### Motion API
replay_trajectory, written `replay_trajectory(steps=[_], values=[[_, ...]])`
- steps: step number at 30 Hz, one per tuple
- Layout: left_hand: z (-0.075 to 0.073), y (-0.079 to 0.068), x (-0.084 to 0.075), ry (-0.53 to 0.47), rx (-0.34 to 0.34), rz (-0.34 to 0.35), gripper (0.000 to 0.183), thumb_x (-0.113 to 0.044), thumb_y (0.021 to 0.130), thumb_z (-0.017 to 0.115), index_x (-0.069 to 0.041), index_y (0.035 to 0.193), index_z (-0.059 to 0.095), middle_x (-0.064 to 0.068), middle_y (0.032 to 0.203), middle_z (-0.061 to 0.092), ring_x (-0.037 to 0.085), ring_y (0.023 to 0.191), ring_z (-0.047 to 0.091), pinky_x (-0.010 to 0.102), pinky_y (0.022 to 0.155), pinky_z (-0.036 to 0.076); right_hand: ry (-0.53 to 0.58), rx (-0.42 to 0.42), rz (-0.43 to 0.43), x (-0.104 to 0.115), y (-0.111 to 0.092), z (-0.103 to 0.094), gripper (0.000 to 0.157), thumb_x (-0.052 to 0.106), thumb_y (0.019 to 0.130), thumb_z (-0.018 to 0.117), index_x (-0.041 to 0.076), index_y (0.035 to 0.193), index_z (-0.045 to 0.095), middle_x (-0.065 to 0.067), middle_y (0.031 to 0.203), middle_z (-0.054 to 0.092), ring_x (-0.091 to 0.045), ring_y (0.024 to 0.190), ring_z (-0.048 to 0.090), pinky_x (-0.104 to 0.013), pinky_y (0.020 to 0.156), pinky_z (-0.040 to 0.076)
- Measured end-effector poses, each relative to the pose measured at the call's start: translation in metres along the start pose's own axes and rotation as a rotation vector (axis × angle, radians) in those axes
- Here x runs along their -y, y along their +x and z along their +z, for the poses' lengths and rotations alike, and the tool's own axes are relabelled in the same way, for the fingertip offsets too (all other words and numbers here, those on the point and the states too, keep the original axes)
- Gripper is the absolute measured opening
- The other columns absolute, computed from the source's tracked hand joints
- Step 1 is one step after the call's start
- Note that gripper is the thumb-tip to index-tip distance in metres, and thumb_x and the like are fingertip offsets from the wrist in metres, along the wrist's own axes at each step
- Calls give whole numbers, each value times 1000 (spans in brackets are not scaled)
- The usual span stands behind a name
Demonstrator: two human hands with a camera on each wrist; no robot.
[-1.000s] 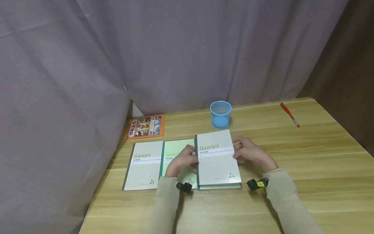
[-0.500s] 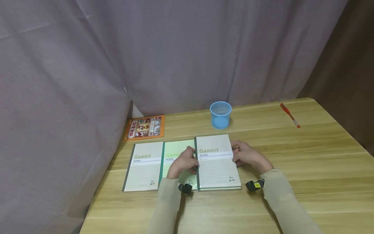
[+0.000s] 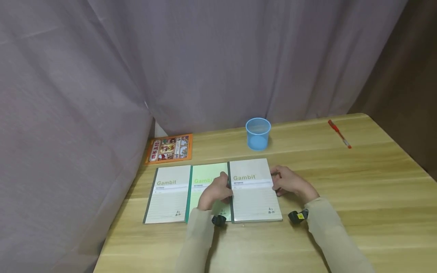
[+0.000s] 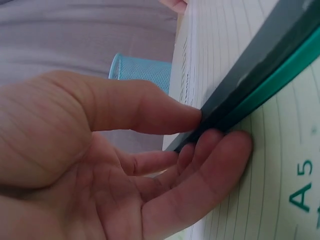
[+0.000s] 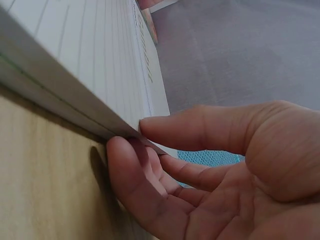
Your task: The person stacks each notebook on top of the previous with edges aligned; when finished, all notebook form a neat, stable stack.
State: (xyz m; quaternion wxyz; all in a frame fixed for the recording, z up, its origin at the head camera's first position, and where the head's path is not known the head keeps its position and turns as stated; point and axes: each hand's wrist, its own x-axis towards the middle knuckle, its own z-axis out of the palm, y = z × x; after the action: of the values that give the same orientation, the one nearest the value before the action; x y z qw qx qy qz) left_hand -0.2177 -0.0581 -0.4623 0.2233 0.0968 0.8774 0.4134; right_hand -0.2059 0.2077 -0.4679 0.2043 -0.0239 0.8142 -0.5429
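A white Gambit notebook (image 3: 254,206) with a dark spine lies on top of another notebook, whose green spine (image 4: 280,75) shows beneath it in the left wrist view. My left hand (image 3: 216,192) holds the dark spine, thumb at its upper edge and curled fingers against its side. On the opposite edge, my right hand (image 3: 291,182) grips with the thumb on the cover's rim and bent fingers along the page side. Left of this stack lies a light green notebook (image 3: 206,170), partly covered by my left hand. Beside that is a second white notebook (image 3: 167,204).
An orange picture-covered book (image 3: 169,148) lies at the table's back left corner. Behind the stack stands a blue mesh cup (image 3: 258,134). A red pen (image 3: 339,134) lies at the back right of the wooden table (image 3: 375,212). Grey curtain (image 3: 205,68) hangs behind.
The top white notebook has come down and slightly toward me, now covering the notebook below it almost fully. Both hands moved with it, keeping their hold on its sides.
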Motion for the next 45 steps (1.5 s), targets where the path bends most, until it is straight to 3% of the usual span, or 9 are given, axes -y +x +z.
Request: replay_trajectory(steps=[10,17,24,27,34,39,45], values=[[0,1,-5,44,6,6,45,8,82,65,14,122,46,15,80,60,24,59,65,33,53,58,-14,10,6,3,-1,-2,60,-16,82,60,-19,136,35,-18,89,51,-24,71,59,-38,62,59],[3,1,-6,31,-3,16,38,7,82,64,9,117,48,14,84,58,24,63,64,32,54,58,-16,0,3,2,-4,-5,62,-16,81,60,-20,137,34,-20,91,52,-25,71,59,-38,62,59],[8,1,-9,34,-8,-16,41,7,83,64,12,120,46,14,81,58,24,59,64,32,52,57,-64,-10,12,2,-9,-8,60,-14,81,59,-21,136,36,-18,89,54,-24,73,58,-38,63,58],[9,-1,-12,44,-39,-42,40,2,86,63,13,121,47,15,80,58,24,57,63,33,51,56,-89,-48,-2,8,-11,-8,60,-9,81,61,-22,134,37,-17,87,55,-24,71,59,-38,63,58],[1,-6,-17,111,-132,-110,39,-13,95,59,14,123,52,17,79,61,24,54,61,31,47,50,-158,-148,-25,27,-9,6,51,10,97,59,-16,137,40,-15,82,57,-21,61,57,-36,58,53],[-11,-12,-15,78,-192,-61,44,-16,97,59,11,131,52,14,85,62,20,57,59,29,51,48,-118,-162,-93,43,-5,18,49,9,97,58,-17,135,42,-24,92,60,-28,72,63,-38,62,57],[-27,-20,-3,32,-269,-3,42,-14,94,58,9,129,53,13,89,64,18,63,58,30,55,48,-82,-137,-147,60,2,35,49,6,97,57,-19,135,41,-31,100,63,-35,82,67,-40,68,60]])
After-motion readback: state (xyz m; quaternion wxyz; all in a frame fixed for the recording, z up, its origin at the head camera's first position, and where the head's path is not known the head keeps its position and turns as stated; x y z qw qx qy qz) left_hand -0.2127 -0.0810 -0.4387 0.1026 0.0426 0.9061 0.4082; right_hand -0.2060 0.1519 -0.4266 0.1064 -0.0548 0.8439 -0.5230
